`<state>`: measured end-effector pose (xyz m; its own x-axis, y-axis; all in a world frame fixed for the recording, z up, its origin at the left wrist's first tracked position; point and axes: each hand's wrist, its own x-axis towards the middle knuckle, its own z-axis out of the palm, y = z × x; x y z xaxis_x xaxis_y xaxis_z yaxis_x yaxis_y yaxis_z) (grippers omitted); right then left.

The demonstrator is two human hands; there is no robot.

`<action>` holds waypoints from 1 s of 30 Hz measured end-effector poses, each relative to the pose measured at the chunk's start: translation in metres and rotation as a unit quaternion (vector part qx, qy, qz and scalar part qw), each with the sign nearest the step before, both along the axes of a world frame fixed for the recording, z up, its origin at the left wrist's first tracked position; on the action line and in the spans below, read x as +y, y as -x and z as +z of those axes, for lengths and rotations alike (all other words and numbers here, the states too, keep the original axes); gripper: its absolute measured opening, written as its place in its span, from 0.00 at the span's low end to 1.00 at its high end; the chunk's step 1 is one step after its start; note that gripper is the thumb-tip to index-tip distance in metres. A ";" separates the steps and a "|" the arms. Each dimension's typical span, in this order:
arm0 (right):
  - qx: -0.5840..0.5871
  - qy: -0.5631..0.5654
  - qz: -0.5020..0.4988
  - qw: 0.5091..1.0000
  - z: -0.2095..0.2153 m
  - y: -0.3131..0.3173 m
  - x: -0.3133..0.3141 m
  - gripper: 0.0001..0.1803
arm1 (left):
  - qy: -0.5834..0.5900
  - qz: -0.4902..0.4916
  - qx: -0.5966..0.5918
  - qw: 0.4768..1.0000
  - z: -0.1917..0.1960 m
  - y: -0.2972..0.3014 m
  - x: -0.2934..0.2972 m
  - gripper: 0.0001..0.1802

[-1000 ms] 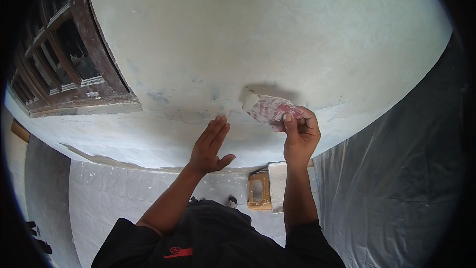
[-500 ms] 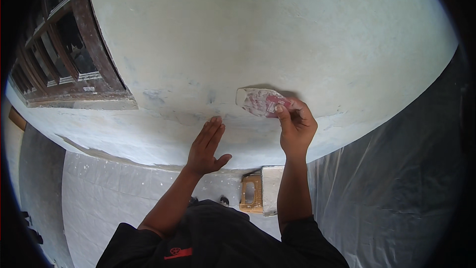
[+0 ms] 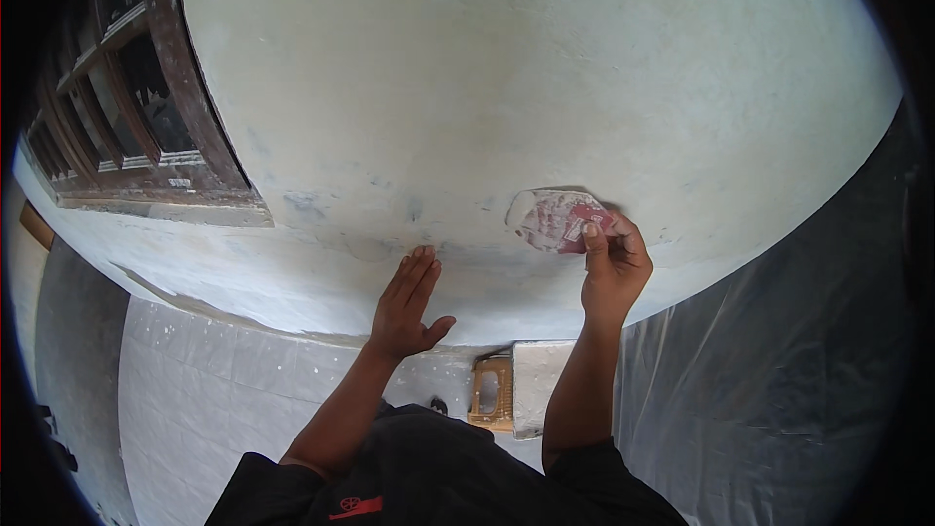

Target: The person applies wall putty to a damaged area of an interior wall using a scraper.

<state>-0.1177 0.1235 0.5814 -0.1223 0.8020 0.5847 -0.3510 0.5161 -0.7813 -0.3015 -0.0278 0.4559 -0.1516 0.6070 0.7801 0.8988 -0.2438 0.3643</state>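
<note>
My right hand (image 3: 616,271) pinches a red putty scraper (image 3: 563,222) by its right end, thumb on the front face. White filler smears cover much of the scraper, and its broad left edge lies at the pale wall (image 3: 467,68). Left of it, my left hand (image 3: 410,304) rests its fingertips against the wall, fingers stretched out and thumb spread to the side, holding nothing. Bluish-grey patches and faint marks show on the wall around both hands.
A brown wooden window frame (image 3: 209,107) with panes is set in the wall at the upper left. Below stand a tan plastic stool (image 3: 494,394) and a whitish board (image 3: 538,385). Grey sheeting (image 3: 224,380) covers the floor, and dark plastic sheeting (image 3: 760,351) hangs at the right.
My right hand and the scraper have moved right and slightly down along the wall. My left hand keeps nearly the same place, and the whole view has shifted a little.
</note>
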 end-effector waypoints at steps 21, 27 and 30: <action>-0.017 -0.026 0.028 0.999 0.002 -0.013 0.009 0.11 | -0.011 0.004 -0.014 1.000 0.000 -0.002 0.004 0.34; -0.163 -0.107 -0.013 0.981 0.007 0.001 -0.005 0.11 | -0.017 0.003 -0.010 1.000 0.003 -0.005 0.005 0.34; -0.037 -0.038 0.021 0.998 0.016 -0.010 0.001 0.10 | -0.009 0.004 -0.006 1.000 0.000 -0.001 0.004 0.34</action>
<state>-0.1074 0.1242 0.5974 -0.2000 0.7491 0.6316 -0.3153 0.5611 -0.7653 -0.3005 -0.0240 0.4558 -0.1656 0.5921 0.7887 0.8961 -0.2436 0.3710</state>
